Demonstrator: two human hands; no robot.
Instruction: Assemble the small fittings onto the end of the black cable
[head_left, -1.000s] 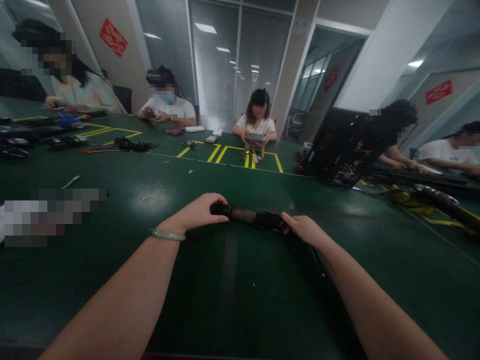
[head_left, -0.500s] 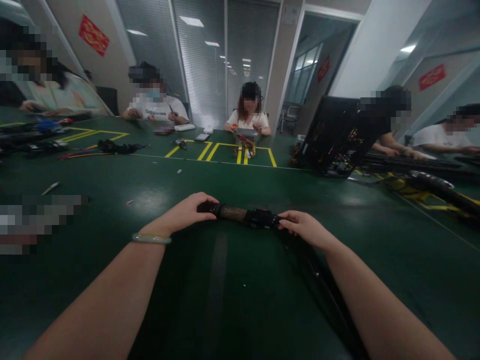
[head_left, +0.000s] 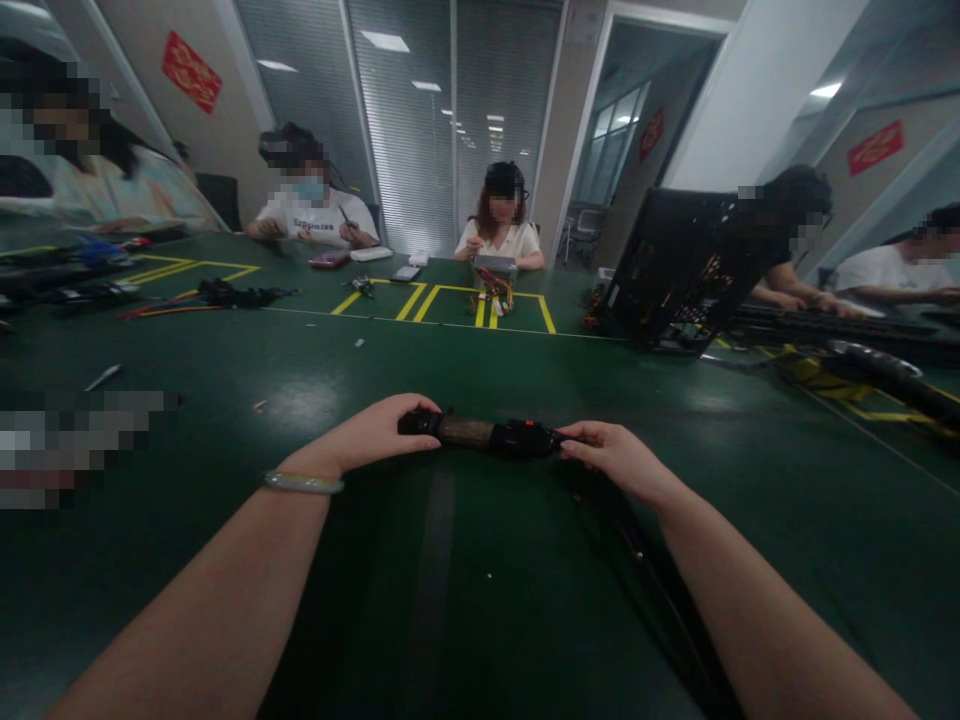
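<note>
A black cable bundle with a brown wrapped middle section (head_left: 466, 431) lies crosswise between my hands, close above or on the green table (head_left: 360, 600). My left hand (head_left: 386, 432), with a pale bangle (head_left: 304, 483) at the wrist, pinches its black left end. Fingers of my right hand (head_left: 600, 450) grip the black right end. A small red mark shows on top of the black part beside my right hand. From that end a black cable (head_left: 660, 580) runs down toward the lower right, partly hidden by my right forearm.
Wire bundles (head_left: 232, 293) lie at the left. A black panel (head_left: 667, 270) stands tilted at the back right, beside thick cables (head_left: 877, 370). Yellow tape (head_left: 442, 290) marks the far side. Several people sit around the table. A thin white tool (head_left: 103, 377) lies at left.
The cable bundle has turned slightly, so a red mark now shows on its black part. Both hands keep their grip, shifted very little.
</note>
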